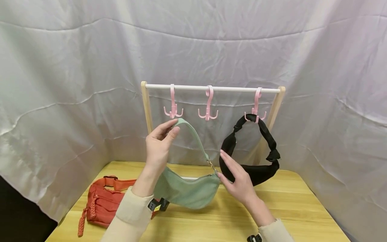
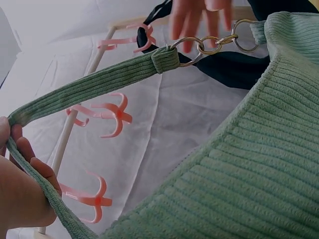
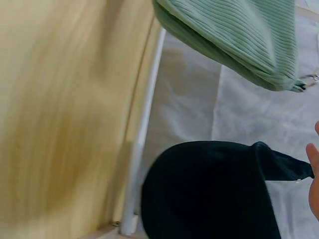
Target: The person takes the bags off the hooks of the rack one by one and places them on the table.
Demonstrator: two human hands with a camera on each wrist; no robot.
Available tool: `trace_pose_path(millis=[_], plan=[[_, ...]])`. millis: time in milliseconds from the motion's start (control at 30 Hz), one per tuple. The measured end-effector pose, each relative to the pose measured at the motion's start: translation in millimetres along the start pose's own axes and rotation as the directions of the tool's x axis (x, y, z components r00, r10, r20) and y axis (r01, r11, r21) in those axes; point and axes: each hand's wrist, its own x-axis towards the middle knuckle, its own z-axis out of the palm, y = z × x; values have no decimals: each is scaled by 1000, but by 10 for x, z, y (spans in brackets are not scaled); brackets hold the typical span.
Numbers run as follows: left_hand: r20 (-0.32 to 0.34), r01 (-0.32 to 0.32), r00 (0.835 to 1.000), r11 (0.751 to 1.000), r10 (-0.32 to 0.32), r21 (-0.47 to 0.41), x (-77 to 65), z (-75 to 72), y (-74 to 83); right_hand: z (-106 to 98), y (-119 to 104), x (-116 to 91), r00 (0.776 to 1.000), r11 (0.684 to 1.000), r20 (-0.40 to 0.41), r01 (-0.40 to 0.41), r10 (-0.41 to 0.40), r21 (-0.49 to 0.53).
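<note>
A green ribbed shoulder bag (image 1: 193,191) hangs by its strap (image 1: 195,134) from my left hand (image 1: 158,144), whose thumb and fingers pinch the top of the strap. Gold and silver rings (image 2: 209,46) join the strap to the bag's right end. My right hand (image 1: 239,178) is beside that end, its fingers extended and holding nothing; in the head view its thumb overlaps the bag's corner. Behind the right hand, a black bag (image 1: 263,174) hangs by its knotted strap from the right pink hook (image 1: 256,104). The left pink hook (image 1: 173,104) is just above my left fingertips.
A white rail (image 1: 190,87) on wooden posts carries the hooks, with a middle pink hook (image 1: 208,104) between the other two. On the wooden table (image 1: 290,208), a red bag (image 1: 104,201) lies at the left. A pale curtain (image 1: 193,53) surrounds the table.
</note>
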Motion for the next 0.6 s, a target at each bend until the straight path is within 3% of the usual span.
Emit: trace_pose_path(millis=[200, 433, 600], plan=[[-9, -6, 1000, 1000, 5, -18, 5, 9, 1, 60, -24, -137, 999, 998, 50, -24, 21, 64], [-18, -7, 1000, 999, 6, -53, -4, 34, -12, 171, 11, -221, 1000, 989, -8, 23, -22, 146], [-30, -7, 1000, 997, 4, -78, -1, 28, -33, 231, 13, -252, 1000, 982, -10, -14, 17, 191]])
